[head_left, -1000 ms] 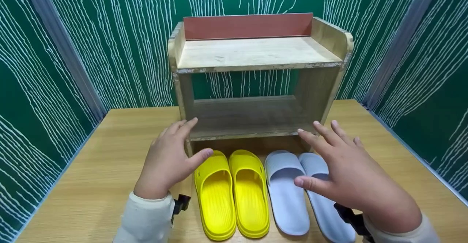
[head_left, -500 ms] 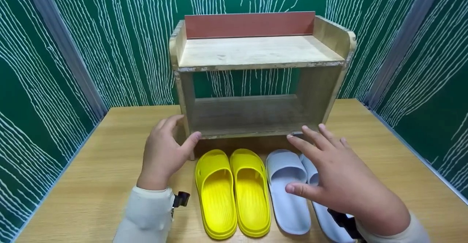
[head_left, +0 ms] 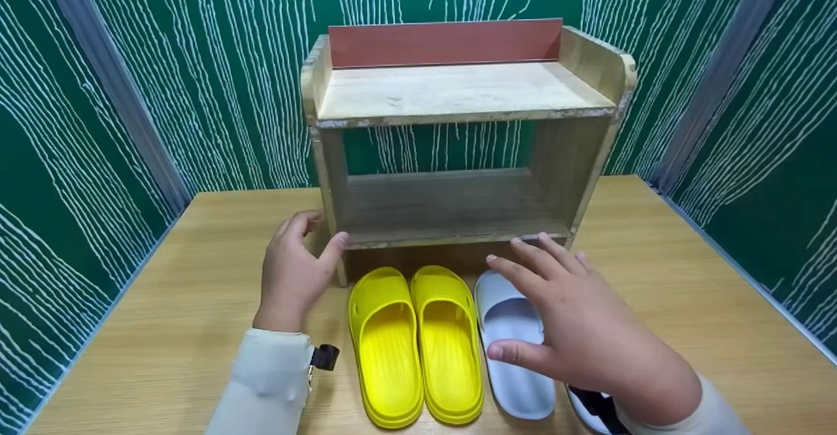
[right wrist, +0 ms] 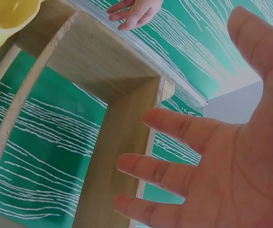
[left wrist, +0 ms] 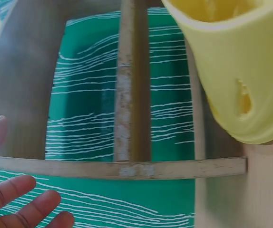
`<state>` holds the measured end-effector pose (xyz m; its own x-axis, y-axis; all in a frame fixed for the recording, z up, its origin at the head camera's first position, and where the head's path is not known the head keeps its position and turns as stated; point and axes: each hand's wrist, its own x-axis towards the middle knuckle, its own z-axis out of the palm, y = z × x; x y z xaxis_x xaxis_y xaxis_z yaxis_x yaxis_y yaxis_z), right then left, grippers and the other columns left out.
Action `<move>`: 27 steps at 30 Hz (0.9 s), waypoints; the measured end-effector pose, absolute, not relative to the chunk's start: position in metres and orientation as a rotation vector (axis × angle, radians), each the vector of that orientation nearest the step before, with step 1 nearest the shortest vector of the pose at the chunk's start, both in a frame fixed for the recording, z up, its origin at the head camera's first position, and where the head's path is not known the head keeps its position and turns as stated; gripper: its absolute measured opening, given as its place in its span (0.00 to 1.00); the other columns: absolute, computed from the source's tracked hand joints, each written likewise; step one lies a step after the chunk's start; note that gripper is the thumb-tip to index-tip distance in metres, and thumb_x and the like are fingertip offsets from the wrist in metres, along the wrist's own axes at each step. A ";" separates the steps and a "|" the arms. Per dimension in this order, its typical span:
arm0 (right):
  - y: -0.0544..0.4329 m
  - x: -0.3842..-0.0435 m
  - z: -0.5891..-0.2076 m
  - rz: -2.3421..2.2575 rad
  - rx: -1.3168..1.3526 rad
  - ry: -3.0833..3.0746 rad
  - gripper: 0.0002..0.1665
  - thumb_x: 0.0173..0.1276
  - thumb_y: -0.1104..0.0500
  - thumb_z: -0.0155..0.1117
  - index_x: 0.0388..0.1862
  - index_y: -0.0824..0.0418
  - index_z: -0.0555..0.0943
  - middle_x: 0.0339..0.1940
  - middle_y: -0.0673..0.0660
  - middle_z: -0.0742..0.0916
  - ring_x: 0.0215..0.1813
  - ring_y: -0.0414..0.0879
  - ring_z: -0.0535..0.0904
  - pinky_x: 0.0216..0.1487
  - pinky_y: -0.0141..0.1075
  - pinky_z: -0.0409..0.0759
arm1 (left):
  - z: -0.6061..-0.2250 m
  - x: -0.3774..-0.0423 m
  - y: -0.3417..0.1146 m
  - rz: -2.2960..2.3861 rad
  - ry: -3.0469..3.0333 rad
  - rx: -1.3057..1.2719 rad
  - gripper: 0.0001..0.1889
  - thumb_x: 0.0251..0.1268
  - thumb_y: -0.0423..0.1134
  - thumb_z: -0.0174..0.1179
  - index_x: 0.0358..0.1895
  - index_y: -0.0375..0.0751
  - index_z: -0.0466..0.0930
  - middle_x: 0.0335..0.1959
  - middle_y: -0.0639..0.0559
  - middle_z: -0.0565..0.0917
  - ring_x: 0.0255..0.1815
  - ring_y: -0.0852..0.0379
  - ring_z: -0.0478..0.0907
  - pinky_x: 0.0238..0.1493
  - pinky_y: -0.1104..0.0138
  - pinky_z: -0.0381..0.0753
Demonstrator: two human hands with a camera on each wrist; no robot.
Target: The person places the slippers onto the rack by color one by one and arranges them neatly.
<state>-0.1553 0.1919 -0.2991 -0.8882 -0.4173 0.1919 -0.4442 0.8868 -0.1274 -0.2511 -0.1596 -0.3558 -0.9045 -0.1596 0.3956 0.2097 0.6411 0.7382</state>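
In the head view a small wooden shoe rack (head_left: 451,209) stands behind two pairs of slippers. My left hand (head_left: 294,281) is beside the rack's left side panel, thumb apart from the fingers. Contact with the panel cannot be made out. My right hand (head_left: 582,330), fingers spread, hovers over a pale blue slipper (head_left: 526,399) and holds nothing; in the right wrist view its palm (right wrist: 250,156) faces the rack. The other blue slipper (head_left: 580,415) is mostly hidden under that hand. Two yellow slippers (head_left: 390,363) lie side by side at the middle, toes toward the rack.
The rack has an upper board (head_left: 458,91) with a red back strip (head_left: 444,44) and a lower board, with an open back. Green walls (head_left: 242,82) with white streaks enclose the wooden table (head_left: 163,304) at the back and sides.
My left hand has drawn back slightly from in front of the rack to its left side. My right hand has moved left and a little down, covering more of the blue slippers. The slippers stay put.
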 end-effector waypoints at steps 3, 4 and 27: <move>0.187 -0.156 -0.303 0.244 0.695 -2.880 0.61 0.52 0.10 0.57 0.80 0.40 0.71 0.83 0.58 0.70 0.84 0.67 0.57 0.72 0.76 0.59 | -0.360 -0.255 -0.161 -1.187 -2.425 -0.032 0.29 0.72 0.53 0.67 0.70 0.45 0.76 0.67 0.46 0.79 0.69 0.45 0.75 0.73 0.47 0.73; 0.185 -0.156 -0.304 0.243 0.705 -2.874 0.61 0.52 0.10 0.56 0.79 0.40 0.71 0.83 0.58 0.70 0.84 0.67 0.58 0.72 0.76 0.59 | -0.361 -0.256 -0.161 -1.194 -2.422 -0.026 0.29 0.72 0.53 0.67 0.70 0.45 0.76 0.67 0.46 0.79 0.69 0.45 0.75 0.73 0.47 0.73; 0.146 -0.153 -0.334 0.481 0.815 -2.951 0.56 0.59 0.12 0.53 0.74 0.45 0.76 0.76 0.55 0.77 0.75 0.57 0.71 0.72 0.62 0.72 | -0.392 -0.273 -0.163 -1.370 -2.361 -0.003 0.23 0.78 0.46 0.63 0.70 0.46 0.74 0.65 0.47 0.80 0.67 0.47 0.74 0.72 0.52 0.76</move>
<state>-0.1528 0.1461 -0.3344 -0.8607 -0.4943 0.1218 -0.5074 0.8135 -0.2841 -0.2731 -0.1631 -0.3924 -0.9163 -0.1991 0.3475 0.2029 0.5173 0.8314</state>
